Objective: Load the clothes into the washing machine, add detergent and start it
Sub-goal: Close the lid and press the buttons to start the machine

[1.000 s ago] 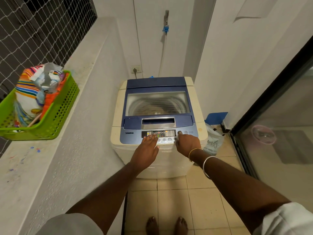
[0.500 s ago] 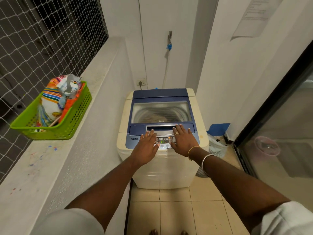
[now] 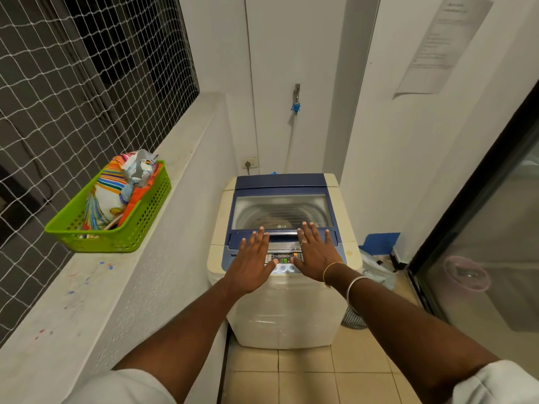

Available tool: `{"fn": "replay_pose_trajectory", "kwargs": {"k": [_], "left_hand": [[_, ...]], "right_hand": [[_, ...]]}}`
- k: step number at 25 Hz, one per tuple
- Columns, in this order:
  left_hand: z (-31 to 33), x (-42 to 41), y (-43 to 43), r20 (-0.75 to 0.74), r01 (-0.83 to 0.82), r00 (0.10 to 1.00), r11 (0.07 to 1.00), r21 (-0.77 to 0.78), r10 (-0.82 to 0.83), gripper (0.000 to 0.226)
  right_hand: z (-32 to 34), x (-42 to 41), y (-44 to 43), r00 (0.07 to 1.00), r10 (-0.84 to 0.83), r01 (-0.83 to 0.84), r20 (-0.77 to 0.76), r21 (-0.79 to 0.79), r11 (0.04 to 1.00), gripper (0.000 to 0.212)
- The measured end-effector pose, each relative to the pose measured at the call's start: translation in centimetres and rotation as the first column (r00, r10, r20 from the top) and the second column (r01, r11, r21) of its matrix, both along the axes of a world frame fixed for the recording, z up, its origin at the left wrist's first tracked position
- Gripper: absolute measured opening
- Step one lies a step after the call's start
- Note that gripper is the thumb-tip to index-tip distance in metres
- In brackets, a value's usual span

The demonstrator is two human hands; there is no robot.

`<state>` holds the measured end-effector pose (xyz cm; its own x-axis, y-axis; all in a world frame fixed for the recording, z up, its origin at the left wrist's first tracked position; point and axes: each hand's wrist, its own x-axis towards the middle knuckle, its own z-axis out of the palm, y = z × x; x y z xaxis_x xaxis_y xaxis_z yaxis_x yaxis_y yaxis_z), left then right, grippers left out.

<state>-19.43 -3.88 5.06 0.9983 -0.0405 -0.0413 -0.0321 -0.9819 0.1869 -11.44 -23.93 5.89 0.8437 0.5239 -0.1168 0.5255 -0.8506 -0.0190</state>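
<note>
Washing machine [image 3: 287, 316] has left hand [image 3: 251, 265] and right hand [image 3: 315, 255] spread over its panel [image 3: 283, 256].

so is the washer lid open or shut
Shut. The lid lies flat on top of the washer, not raised at all.

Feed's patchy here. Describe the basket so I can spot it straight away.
Find the white ledge under the netted window, left of the washer. The basket stands on it, holding striped, colourful packets. Its bright green, hole-patterned walls set it apart from the white and blue around it.
</note>
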Motion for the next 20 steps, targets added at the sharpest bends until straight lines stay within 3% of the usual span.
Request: {"fn": "replay_pose_trajectory", "kwargs": {"k": [20], "left_hand": [[0.4,0.9,-0.1,-0.006,0.042,0.999,0.999,-0.011,-0.042,0.072]], "right_hand": [[1.2,0.6,-0.2,1.0,-0.017,0.017,-0.002,-0.01,1.0,0.079]]}}
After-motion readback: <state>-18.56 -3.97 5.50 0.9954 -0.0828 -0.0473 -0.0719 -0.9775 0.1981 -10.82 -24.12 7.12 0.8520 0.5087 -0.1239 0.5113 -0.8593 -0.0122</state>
